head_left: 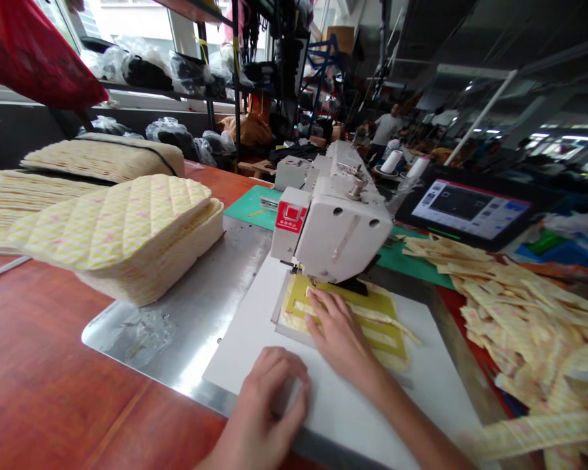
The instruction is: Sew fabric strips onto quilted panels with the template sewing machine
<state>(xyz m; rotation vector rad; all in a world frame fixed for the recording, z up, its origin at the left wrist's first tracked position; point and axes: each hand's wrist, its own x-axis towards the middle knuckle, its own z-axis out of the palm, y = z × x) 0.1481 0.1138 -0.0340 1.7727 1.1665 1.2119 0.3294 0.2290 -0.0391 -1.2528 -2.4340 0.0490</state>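
Observation:
My right hand (340, 333) lies with fingers stretched out on a yellow template (385, 336) with long slots, fingertips pressing by a narrow patterned fabric strip (372, 314). The strip runs along a slot, and its loose end reaches past the template's right edge. Cream fabric shows around and under the template. My left hand (274, 398) is loosely curled over the white sheet (245, 352), thumb apart from the fingers, with nothing visible in it. Just beyond my right hand is the head of a white sewing machine (345, 228); its needle area is mostly hidden.
Quilted yellow fabric pieces (122, 222) are stacked on the left by a metal plate (196, 326). Loose fabric strips (509, 326) are heaped at right, below a control screen (470, 202). A red emergency stop box (291, 212) is on the machine. A person (388, 127) is far behind.

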